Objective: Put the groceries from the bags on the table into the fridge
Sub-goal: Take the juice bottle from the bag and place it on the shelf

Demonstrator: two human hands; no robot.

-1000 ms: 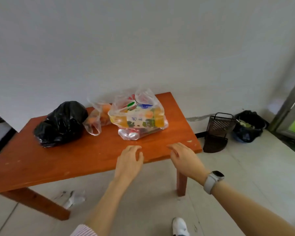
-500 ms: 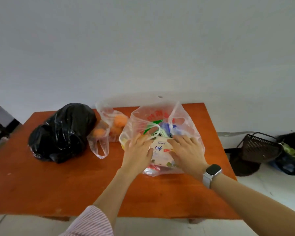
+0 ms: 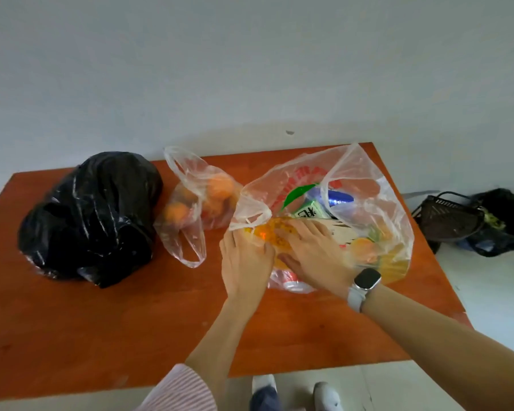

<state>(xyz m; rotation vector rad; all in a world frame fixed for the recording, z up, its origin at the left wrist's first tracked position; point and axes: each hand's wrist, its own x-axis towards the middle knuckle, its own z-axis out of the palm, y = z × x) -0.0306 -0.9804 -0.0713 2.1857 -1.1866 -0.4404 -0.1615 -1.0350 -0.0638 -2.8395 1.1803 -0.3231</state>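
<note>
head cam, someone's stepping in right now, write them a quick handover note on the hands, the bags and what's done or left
Left hand: at the near left edge of the big clear bag, on the yellow-orange packet; grip not clear.
Right hand: inside the bag's mouth, fingers over the same packet.
On the orange table: black bag at left, small clear bag of oranges in the middle, big clear bag at right holding cartons and packets.
Done: big bag opened.
Left: nothing is out yet; all three bags need emptying into the fridge, which is not in view.
</note>
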